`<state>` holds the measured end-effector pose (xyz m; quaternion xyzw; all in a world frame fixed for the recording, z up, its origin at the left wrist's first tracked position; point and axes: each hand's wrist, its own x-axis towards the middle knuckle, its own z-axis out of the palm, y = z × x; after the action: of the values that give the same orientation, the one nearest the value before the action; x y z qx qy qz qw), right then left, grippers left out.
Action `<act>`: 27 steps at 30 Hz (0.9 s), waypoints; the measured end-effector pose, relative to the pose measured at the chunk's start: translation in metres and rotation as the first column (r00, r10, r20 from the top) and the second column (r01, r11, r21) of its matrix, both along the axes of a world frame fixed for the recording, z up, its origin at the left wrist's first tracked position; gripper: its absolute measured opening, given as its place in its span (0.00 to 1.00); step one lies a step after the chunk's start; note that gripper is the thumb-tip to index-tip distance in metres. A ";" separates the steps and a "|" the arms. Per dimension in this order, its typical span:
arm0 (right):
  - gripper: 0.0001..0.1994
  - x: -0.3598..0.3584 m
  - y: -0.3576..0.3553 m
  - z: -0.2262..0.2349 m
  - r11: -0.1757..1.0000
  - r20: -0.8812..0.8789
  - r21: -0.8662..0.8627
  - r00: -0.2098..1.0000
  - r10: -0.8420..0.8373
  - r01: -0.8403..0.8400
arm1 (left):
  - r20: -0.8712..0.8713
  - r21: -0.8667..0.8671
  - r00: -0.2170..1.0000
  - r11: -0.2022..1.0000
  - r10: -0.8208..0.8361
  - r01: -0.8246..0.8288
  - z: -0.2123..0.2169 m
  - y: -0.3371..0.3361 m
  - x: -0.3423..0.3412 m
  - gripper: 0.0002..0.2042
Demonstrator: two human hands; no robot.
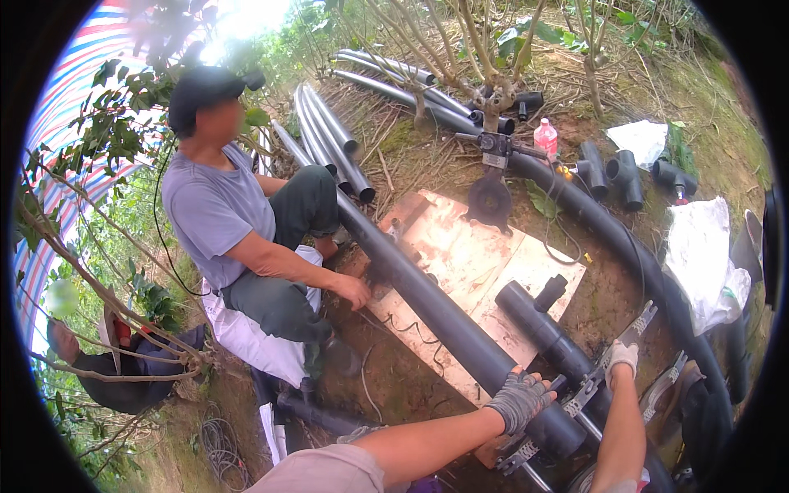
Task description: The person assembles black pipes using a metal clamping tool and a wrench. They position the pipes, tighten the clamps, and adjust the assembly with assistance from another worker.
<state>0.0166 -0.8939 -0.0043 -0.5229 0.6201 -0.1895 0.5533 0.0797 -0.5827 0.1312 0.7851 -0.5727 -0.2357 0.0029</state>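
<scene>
My left hand, in a grey fingerless glove, lies over the near end of a long black plastic pipe, fingers bent across its top. My right hand, in a pale glove, closes round a perforated metal clamp of a pipe-joining frame. Between them, a shorter black pipe with a side branch sits in the frame, pointing away from me. Another clamp part shows under the long pipe's end. Much of the frame is hidden by my hands and the pipes.
A wooden board lies under the pipes, with a round dark heating plate at its far edge. A seated co-worker is at the left. Tee fittings, a pink bottle, a white sack and a thick curved pipe lie right.
</scene>
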 end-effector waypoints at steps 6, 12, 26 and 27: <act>0.21 0.015 -0.007 0.015 0.998 -0.018 -0.056 1.000 -0.025 0.024 | 0.061 -0.047 0.998 0.998 -0.029 0.031 -0.004 0.007 -0.002 0.33; 0.22 0.020 -0.037 -0.008 0.986 -0.037 -0.165 0.998 -0.046 0.039 | 0.025 0.021 0.999 0.999 -0.025 0.024 0.009 0.006 -0.001 0.37; 0.40 0.016 -0.019 0.083 0.695 -0.061 -0.716 0.998 0.032 -0.066 | 0.024 -0.038 1.000 0.999 -0.005 0.005 0.002 0.001 -0.004 0.30; 0.40 0.009 -0.008 0.090 0.598 -0.049 -0.796 0.995 0.091 -0.094 | 0.028 -0.019 1.000 1.000 -0.005 0.006 0.009 0.003 -0.002 0.31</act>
<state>0.0252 -0.9014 0.0856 -0.7462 0.4439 -0.4157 0.2706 0.0778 -0.5799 0.1398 0.7867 -0.5771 -0.2193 0.0020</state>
